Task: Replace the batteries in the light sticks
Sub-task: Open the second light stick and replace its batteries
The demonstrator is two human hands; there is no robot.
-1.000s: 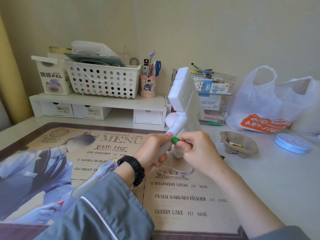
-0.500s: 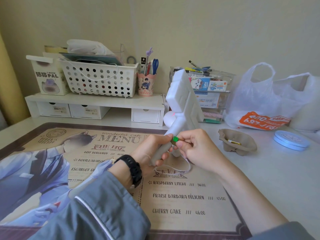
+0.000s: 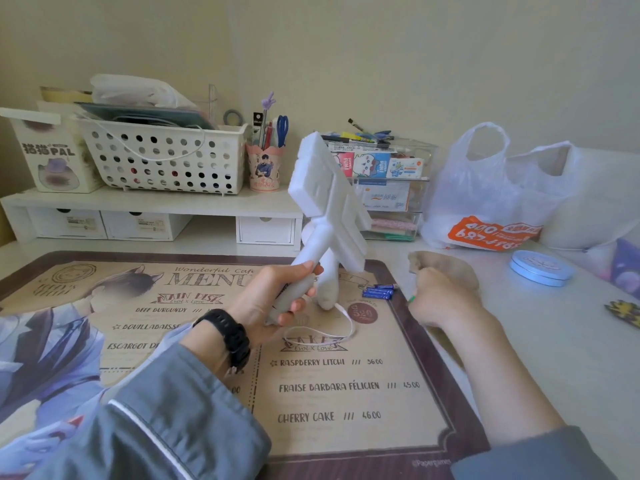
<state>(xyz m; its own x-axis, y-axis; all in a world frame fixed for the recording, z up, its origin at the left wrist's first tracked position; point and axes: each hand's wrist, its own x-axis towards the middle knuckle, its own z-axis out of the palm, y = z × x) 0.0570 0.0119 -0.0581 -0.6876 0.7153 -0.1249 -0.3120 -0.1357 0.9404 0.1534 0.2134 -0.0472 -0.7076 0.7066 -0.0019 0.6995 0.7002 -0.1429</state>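
Observation:
My left hand (image 3: 273, 299) grips the grey handle of a white light stick (image 3: 322, 192), holding it tilted with its flat square head up and to the right. A second white light stick (image 3: 330, 282) lies on the mat right behind it. My right hand (image 3: 440, 299) is over the mat's right edge, fingers closed on a small green-tipped battery (image 3: 411, 299). Blue batteries (image 3: 379, 292) lie together on the mat just left of that hand. A white wrist strap (image 3: 322, 332) trails on the mat below the held stick.
A brown paper-pulp tray (image 3: 450, 266) sits just beyond my right hand. A blue round tin (image 3: 540, 268) and a white plastic bag (image 3: 495, 195) are to the right. A white shelf (image 3: 152, 202) with basket, pen cup and clear organiser lines the back wall.
My right hand has pulled away from the stick's handle with the green-tipped battery and moved right, toward the brown tray. The left hand still holds the stick.

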